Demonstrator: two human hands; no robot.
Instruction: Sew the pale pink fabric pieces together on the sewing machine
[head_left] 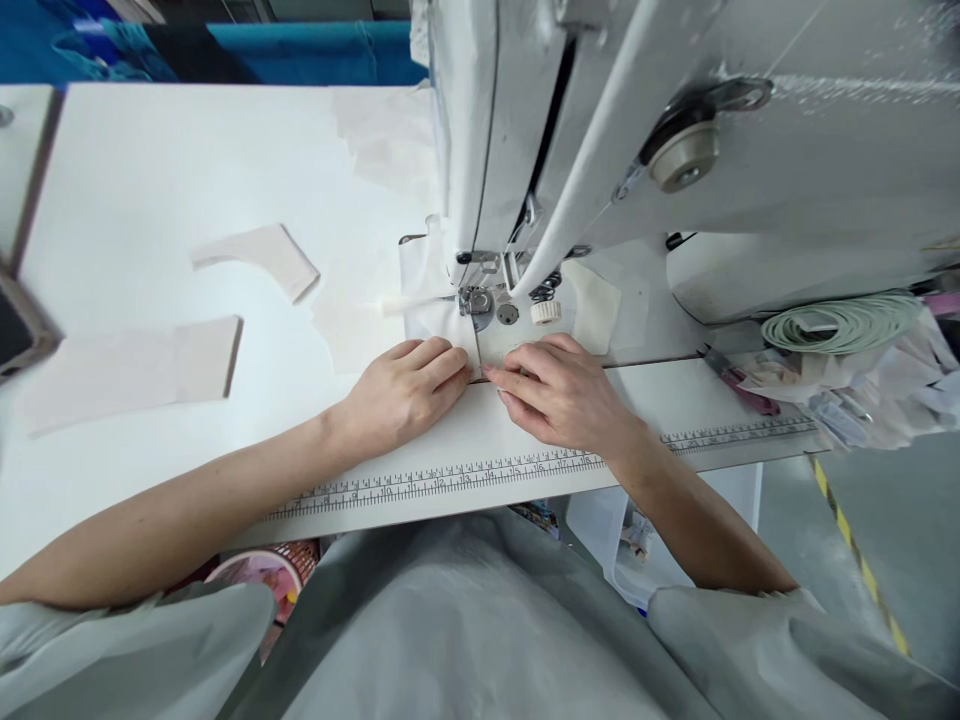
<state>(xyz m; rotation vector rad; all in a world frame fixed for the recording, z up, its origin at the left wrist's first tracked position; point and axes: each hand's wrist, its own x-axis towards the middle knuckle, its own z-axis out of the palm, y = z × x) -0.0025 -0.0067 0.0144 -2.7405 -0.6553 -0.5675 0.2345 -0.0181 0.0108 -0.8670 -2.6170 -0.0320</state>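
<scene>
Smooth white tabletop [135, 200] spreads beneath the 2 hands in the head view, with bright blue cloth [322, 50] well beyond them. Just past the fingertips, the metal presser foot [474, 300] of a large light-grey sewing machine [465, 120] stands at a thin white fabric piece [442, 322], which runs back to the left hand [412, 390]. That hand lies on it, fingers close together; the right hand [555, 395] curls with its fingertips near the fabric's near corner, and I cannot tell whether either pinches it. Left of the grip lie 1 curved pale-pink fabric piece [266, 255] and 1 long pale-pink fabric strip [150, 365]. Right of it are pink-handled metal snips [739, 385] and a coiled pale-green cord [832, 322]. Between grip and body runs a black-marked white measuring scale [450, 478].
</scene>
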